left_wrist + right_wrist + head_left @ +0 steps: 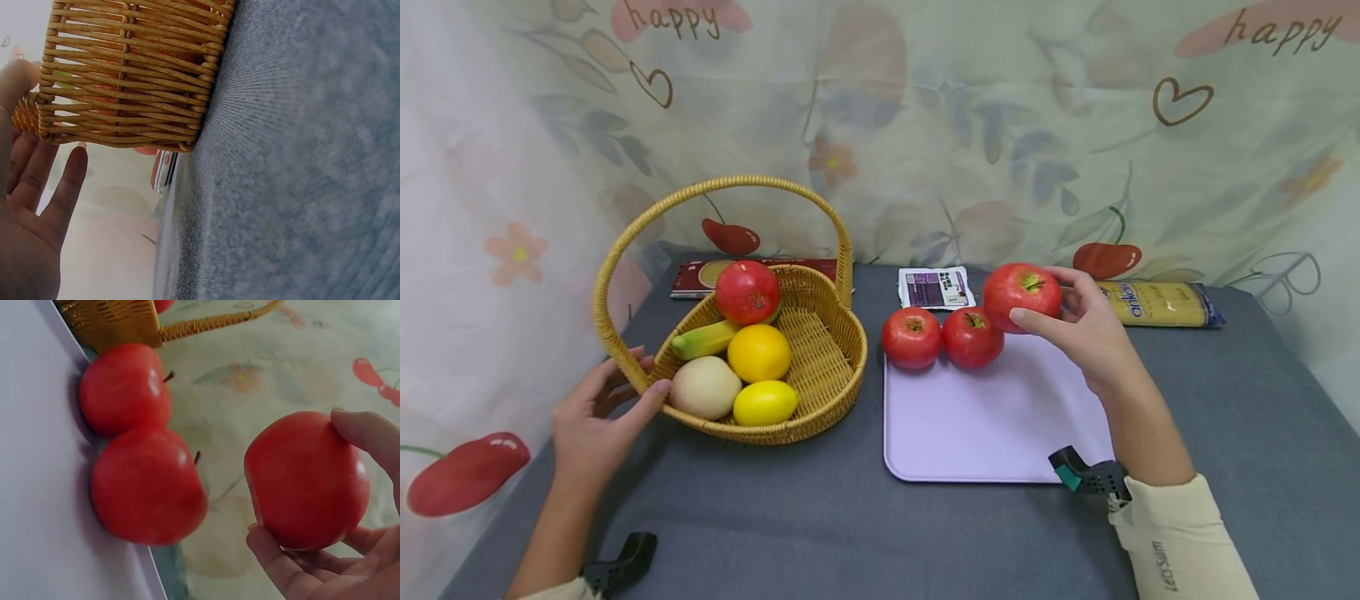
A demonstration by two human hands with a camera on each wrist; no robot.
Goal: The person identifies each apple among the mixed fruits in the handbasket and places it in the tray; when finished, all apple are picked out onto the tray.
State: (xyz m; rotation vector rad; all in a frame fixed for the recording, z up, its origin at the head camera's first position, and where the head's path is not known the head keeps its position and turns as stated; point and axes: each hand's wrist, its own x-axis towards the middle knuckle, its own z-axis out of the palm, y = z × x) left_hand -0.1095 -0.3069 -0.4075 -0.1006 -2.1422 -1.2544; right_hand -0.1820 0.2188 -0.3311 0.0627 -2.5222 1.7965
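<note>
Apple (1022,297) fills right grip (1088,332), curled wide around it; left grip (597,421) narrowly holds basket (812,358).

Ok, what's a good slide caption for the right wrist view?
Right hand holding a red apple apart from two more apples on a pale tray, wicker basket beyond.

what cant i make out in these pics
- Red packet: middle, head view, behind the basket.
- Yellow packet: left end, head view, behind the right hand.
- White sachet: fine print, head view, too small.
- Left sleeve: head view, cut by bottom edge.
- The basket: part, left wrist view, cut off by top edge.
</note>
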